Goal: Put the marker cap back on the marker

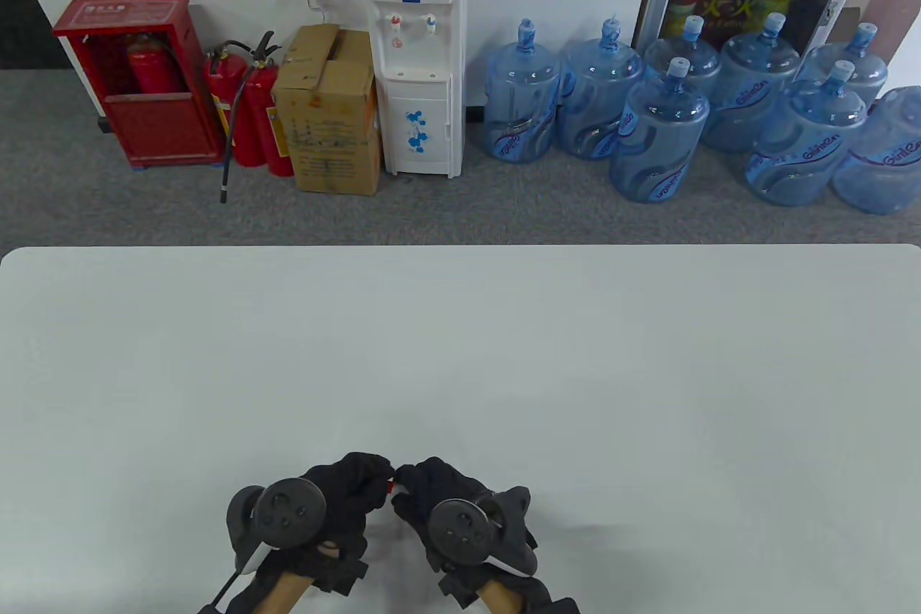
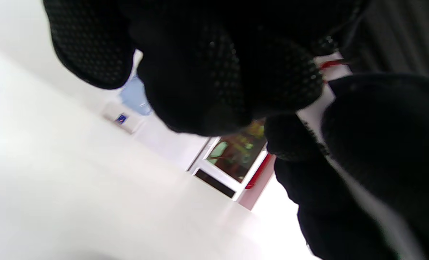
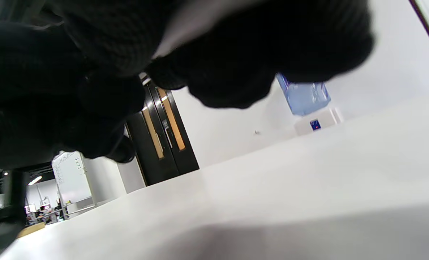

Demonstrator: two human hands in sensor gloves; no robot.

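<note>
Both gloved hands meet fingertip to fingertip at the table's near edge, centre. My right hand (image 1: 409,483) grips the white marker body (image 1: 398,491), which shows as a pale streak between its fingers in the right wrist view (image 3: 196,21). My left hand (image 1: 375,476) closes on the red end piece, apparently the cap (image 1: 391,481), right at the marker's end. In the left wrist view a red sliver (image 2: 329,65) sits between my left fingers (image 2: 218,72) and the right hand (image 2: 380,144). The joint itself is hidden by the gloves.
The white table (image 1: 460,355) stretches away from the hands. Beyond its far edge, on the floor, stand a water dispenser (image 1: 416,67), several blue water jugs (image 1: 662,132), a cardboard box (image 1: 327,110) and red fire extinguishers (image 1: 248,110).
</note>
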